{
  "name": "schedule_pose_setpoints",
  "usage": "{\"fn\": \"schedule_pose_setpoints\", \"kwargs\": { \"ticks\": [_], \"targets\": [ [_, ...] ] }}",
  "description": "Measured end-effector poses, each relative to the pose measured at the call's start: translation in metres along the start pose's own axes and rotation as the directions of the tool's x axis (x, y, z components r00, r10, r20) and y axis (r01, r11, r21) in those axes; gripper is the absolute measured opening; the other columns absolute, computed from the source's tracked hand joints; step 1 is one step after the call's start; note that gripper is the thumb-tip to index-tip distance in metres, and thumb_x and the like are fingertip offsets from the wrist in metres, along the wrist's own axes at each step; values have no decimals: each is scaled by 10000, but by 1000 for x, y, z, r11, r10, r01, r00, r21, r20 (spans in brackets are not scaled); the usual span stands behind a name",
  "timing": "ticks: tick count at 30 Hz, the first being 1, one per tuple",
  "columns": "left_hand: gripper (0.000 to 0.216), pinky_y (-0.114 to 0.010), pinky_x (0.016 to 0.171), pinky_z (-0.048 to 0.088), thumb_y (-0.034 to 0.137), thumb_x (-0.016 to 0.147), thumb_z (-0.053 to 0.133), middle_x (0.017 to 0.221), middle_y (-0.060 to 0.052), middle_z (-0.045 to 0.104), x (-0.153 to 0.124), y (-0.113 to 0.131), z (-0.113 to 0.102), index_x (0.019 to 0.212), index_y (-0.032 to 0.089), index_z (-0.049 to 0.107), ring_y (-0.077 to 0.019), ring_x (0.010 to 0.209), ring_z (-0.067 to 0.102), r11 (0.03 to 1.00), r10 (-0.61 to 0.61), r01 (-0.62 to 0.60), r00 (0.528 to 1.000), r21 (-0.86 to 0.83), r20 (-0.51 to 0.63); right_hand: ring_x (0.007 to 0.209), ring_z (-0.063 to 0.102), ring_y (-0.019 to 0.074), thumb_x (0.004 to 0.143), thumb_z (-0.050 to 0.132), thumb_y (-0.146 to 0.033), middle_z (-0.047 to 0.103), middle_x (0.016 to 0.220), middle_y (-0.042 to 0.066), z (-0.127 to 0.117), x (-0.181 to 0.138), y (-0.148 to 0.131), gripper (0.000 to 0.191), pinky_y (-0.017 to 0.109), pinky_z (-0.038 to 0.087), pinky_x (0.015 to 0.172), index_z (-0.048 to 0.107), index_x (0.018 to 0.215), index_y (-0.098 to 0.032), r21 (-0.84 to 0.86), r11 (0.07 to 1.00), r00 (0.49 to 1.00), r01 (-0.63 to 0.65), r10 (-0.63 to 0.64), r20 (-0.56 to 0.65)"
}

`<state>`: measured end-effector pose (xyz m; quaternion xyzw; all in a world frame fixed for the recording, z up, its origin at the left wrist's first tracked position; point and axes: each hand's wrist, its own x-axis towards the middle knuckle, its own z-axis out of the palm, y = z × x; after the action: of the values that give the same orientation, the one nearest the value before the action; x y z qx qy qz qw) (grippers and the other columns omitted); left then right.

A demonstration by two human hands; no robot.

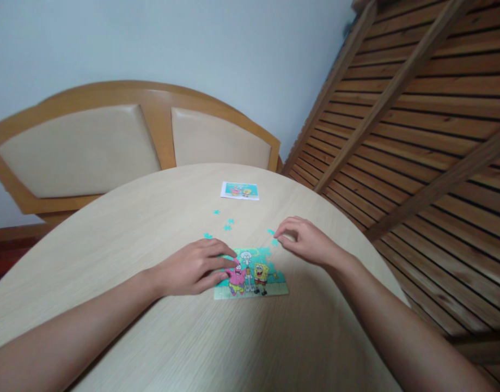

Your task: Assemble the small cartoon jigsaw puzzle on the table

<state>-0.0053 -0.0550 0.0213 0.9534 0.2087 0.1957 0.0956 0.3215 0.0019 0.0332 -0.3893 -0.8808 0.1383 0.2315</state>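
Observation:
A partly assembled jigsaw puzzle [250, 291] of cartoon characters lies flat on the table, its upper right edge uneven. My left hand [195, 267] rests palm down over its left side, fingers stretched out across the pieces. Beyond the puzzle's upper right corner, my right hand [307, 239] has its thumb and fingers curled together in a pinch. A small turquoise puzzle piece [274, 243] shows at those fingertips, partly hidden by them. Just past it lies another loose piece [270, 232].
Several loose turquoise pieces [227, 227] lie beyond the puzzle on the round wooden table [131, 223]. Farther back is a reference picture [242, 190] on white paper. Padded chairs [82, 149] stand behind the table, and a slatted wooden structure [413, 114] rises at the right.

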Motion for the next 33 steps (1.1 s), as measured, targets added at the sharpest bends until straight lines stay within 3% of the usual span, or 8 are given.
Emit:
{"fn": "schedule_pose_setpoints", "kwargs": {
  "ticks": [4, 13, 33],
  "targets": [
    [256, -439, 990, 518, 276, 1027, 485, 1244, -99, 674, -1, 2, -1, 1217, 227, 650, -248, 1145, 622, 1000, 17, -17, 999, 0, 27, 913, 661, 222, 857, 705, -282, 732, 946, 58, 1, -1, -1, 97, 377, 498, 867, 751, 910, -215, -47, 998, 997, -39, 42, 68],
    [244, -424, 988, 518, 278, 1027, 491, 1240, -90, 672, -1, 2, -1, 1203, 224, 652, -241, 1135, 623, 1000, 14, -14, 1000, 1, 28, 973, 643, 222, 779, 702, -191, 695, 1003, 56, 3, -4, 0, 127, 365, 478, 923, 728, 902, -209, 56, 997, 984, -59, 49, 170],
    [252, -419, 986, 518, 300, 1025, 492, 1232, -100, 668, -1, 1, -1, 1203, 222, 652, -245, 1123, 627, 1000, 2, -2, 999, 3, 38, 985, 646, 213, 802, 710, -210, 713, 956, 19, 8, -2, -7, 98, 382, 418, 952, 713, 898, -228, 12, 1000, 987, 10, -11, 160]
  ]
}}
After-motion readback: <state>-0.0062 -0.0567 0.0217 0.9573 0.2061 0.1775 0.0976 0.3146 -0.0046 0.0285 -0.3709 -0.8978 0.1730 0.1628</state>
